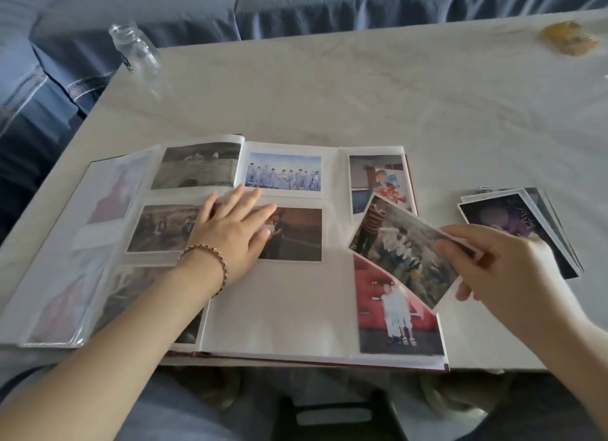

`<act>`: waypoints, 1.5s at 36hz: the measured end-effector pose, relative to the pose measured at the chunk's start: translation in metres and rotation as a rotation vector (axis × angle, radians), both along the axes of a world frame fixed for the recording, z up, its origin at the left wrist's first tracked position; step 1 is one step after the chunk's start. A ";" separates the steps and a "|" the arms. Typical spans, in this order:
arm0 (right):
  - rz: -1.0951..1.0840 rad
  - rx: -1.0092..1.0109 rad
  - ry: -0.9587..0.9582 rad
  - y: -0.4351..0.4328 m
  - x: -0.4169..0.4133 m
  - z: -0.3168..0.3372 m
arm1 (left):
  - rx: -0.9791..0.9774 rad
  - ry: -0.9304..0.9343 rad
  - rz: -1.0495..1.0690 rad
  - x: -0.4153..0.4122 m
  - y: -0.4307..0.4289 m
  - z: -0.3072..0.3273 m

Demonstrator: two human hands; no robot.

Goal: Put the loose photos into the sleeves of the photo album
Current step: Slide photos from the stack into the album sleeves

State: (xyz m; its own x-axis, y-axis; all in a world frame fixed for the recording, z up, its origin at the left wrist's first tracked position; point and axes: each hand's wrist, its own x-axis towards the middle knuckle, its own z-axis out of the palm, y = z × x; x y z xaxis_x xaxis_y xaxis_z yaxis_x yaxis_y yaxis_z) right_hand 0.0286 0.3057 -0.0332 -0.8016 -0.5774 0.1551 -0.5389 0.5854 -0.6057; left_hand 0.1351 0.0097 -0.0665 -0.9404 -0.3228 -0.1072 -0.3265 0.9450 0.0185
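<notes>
Nearest in the photo album point(335, 276), at the front of its right page: 1 empty sleeve point(279, 309), white and unfilled, possibly the slot meant for the next print. Just right of that, over the album's right column, pinching 1 loose photo point(404, 246) by its near corner between thumb and curled fingers of the right hand point(506, 269), tilted across 2 filled sleeves, apparently to line it up before sliding it in; cannot tell what lies under it. At the album's middle, pressing flat across the spine with the left hand point(230, 230), fingers straight and spread, gripping nothing, seemingly to stop the glossy pages from lifting. Just off the album's right edge, a fanned stack of loose photos point(503, 220) on the table point(329, 95), set within easy reach of the picking hand. Beyond the album's far-left corner, well apart, a clear bottle point(135, 49); beyond its far-right, a blurred yellow thing point(569, 39); past both, a blue sofa point(296, 6).
</notes>
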 end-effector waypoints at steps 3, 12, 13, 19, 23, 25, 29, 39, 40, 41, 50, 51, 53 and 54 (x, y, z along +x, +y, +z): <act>0.041 0.032 -0.015 0.003 0.002 0.003 | -0.010 0.000 0.000 0.001 0.002 -0.004; 0.131 0.111 -0.253 -0.005 0.019 0.005 | -0.032 0.028 -0.001 0.002 0.001 -0.005; 0.151 0.120 -0.311 -0.006 0.019 0.005 | -0.030 0.033 -0.002 0.002 0.001 -0.006; 0.166 0.169 -0.625 -0.011 0.011 0.001 | -0.028 0.049 -0.012 0.003 0.000 -0.006; 0.168 0.227 -0.689 -0.015 0.001 -0.006 | -0.027 0.038 -0.015 0.002 0.000 -0.005; 0.172 0.223 -0.720 -0.020 0.000 -0.010 | -0.030 0.037 -0.015 0.002 0.000 -0.004; 0.197 0.167 -0.776 -0.034 0.002 -0.018 | -0.030 -0.007 0.002 0.001 0.002 -0.002; 0.249 0.147 -0.717 -0.065 0.012 -0.025 | -0.057 -0.080 0.001 0.000 0.003 0.002; 0.241 0.142 -0.720 -0.064 0.011 -0.024 | -0.057 -0.083 0.002 0.000 0.003 0.002; 0.220 0.130 -0.726 -0.062 0.009 -0.023 | -0.056 -0.085 0.002 0.000 0.003 0.002; 0.018 0.109 -0.938 -0.042 0.002 -0.015 | -0.055 -0.061 0.002 0.000 0.002 0.000; 0.007 0.113 -0.948 -0.042 0.003 -0.016 | -0.053 -0.063 0.003 0.000 0.002 0.000; -0.006 0.119 -0.969 -0.043 0.004 -0.015 | -0.050 -0.067 0.000 0.001 0.002 0.001; -0.008 0.118 -0.983 -0.044 0.005 -0.014 | -0.050 -0.066 -0.003 0.001 0.002 0.001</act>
